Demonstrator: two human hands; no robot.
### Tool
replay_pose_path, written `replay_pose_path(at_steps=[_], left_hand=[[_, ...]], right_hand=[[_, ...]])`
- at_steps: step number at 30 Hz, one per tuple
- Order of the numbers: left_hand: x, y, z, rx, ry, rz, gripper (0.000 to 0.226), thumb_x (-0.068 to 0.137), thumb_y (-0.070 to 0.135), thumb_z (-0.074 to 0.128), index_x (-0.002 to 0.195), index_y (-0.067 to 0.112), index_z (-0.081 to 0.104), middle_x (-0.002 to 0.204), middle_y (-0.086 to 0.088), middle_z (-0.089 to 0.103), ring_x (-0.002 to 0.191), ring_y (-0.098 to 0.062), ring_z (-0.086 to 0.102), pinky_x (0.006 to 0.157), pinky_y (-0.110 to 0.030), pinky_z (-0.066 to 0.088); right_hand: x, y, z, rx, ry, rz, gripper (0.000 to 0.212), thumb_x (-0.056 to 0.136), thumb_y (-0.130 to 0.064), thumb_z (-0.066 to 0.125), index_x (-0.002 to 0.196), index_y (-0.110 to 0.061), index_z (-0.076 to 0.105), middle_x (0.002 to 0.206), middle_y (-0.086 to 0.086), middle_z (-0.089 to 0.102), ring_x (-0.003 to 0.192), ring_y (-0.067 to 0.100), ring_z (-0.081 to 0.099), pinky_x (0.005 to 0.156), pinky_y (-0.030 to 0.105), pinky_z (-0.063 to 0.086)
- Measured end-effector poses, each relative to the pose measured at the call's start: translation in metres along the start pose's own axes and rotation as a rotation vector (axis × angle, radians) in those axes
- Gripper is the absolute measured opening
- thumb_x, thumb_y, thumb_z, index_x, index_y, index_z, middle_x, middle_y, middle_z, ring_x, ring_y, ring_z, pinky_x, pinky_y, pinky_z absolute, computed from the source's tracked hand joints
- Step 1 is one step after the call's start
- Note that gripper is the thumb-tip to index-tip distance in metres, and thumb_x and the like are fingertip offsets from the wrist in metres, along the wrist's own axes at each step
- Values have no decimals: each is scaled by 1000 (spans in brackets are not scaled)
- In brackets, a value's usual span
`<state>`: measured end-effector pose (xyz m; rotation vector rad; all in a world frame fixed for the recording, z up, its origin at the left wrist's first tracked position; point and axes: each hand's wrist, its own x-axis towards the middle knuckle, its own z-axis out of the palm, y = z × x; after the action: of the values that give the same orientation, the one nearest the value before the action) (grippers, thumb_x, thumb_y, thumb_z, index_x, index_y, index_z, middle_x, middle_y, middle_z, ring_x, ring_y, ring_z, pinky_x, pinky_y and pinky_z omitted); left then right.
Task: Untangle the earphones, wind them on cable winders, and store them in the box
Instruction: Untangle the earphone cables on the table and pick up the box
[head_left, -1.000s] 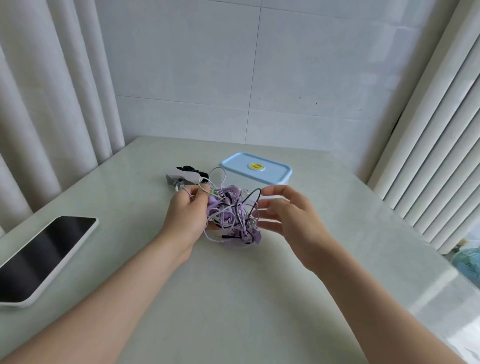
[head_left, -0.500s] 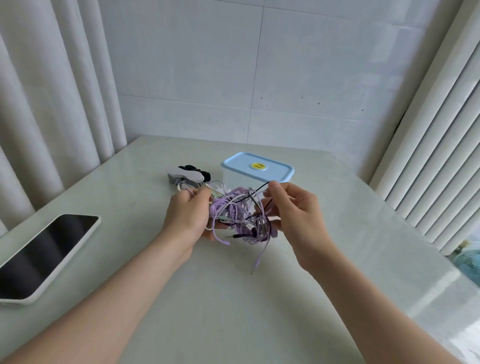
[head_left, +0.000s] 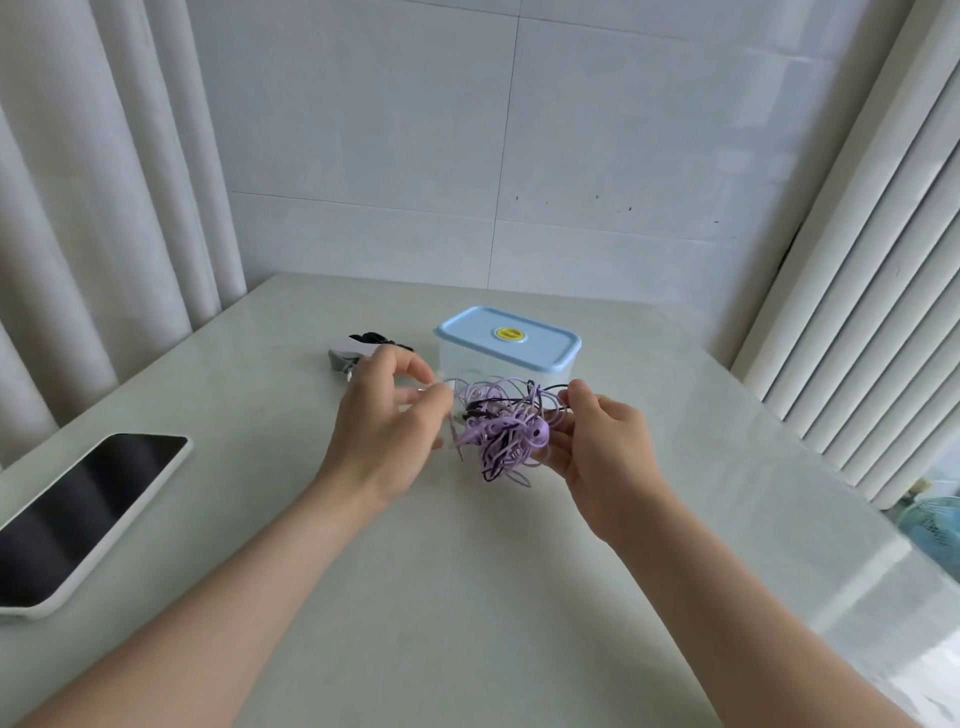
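The person is holding a lilac, black and white earphone tangle (head_left: 501, 426) just above the pale green glossy table (head_left: 467, 597), between both hands and in front of the clear plastic box with a light blue lid (head_left: 506, 338). The left hand (head_left: 384, 426) is curling its fingers at the tangle's left edge. It seems to be pinching a thin white strand there, though the motion is blurring it. The right hand (head_left: 605, 441) is pinching a black cord between thumb and forefinger at the top right, and its lower fingers are cupping the lilac bundle from beneath.

To my eye the cords are going to handle as light, limp and springy. They will snag on each other rather than slide, and the thin wire near the buds and plugs looks easy to strain. I would be taking hold at a free end, such as the lilac earbud showing by the right hand, and feeding it back through the loops, not tugging on the middle.

Counting: there is one tangle with three cord colours, so probably three sets, though I cannot separate them. There is one box, lid on. Behind the left hand are lying what look like two cable winders (head_left: 358, 348), one pale and one black, partly hidden. One white-edged dark-screened phone (head_left: 88, 514) is lying at the left.
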<state>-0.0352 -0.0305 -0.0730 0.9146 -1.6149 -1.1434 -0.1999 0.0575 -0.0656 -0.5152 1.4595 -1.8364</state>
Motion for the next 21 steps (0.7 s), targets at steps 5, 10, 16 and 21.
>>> replay_pose_path(at_steps=[5, 10, 16, 21], left_hand=[[-9, -2, 5, 305, -190, 386, 26, 78, 20, 65, 97, 36, 74, 110, 10, 59, 102, -12, 60, 78, -17, 49], [-12, -3, 12, 252, -243, 504, 22, 90, 16, 81, 102, 34, 81, 97, 10, 66, 78, -18, 67, 74, -25, 52], [-9, -1, 10, 267, -33, 549, 8, 93, 22, 78, 98, 26, 82, 90, 12, 70, 63, -18, 61, 63, -23, 49], [-6, -3, 9, 236, 49, 480, 8, 92, 19, 77, 87, 25, 78, 81, 10, 69, 58, -17, 58, 60, -25, 47]], right_hand=[[-1, -4, -1, 65, 13, 29, 24, 110, -13, 48, 101, 5, 60, 75, 20, 66, 48, 23, 64, 44, 26, 52], [-2, -4, -5, 33, 39, 4, 29, 104, -14, 61, 95, 11, 72, 76, 19, 68, 54, 23, 58, 46, 26, 51], [-10, -15, -1, 85, -93, -179, 22, 101, -15, 61, 98, 3, 74, 86, 19, 76, 67, 25, 69, 59, 27, 58], [-16, -6, 5, -288, -125, -520, 55, 88, -28, 70, 142, -23, 61, 121, -2, 74, 105, 8, 73, 87, 26, 60]])
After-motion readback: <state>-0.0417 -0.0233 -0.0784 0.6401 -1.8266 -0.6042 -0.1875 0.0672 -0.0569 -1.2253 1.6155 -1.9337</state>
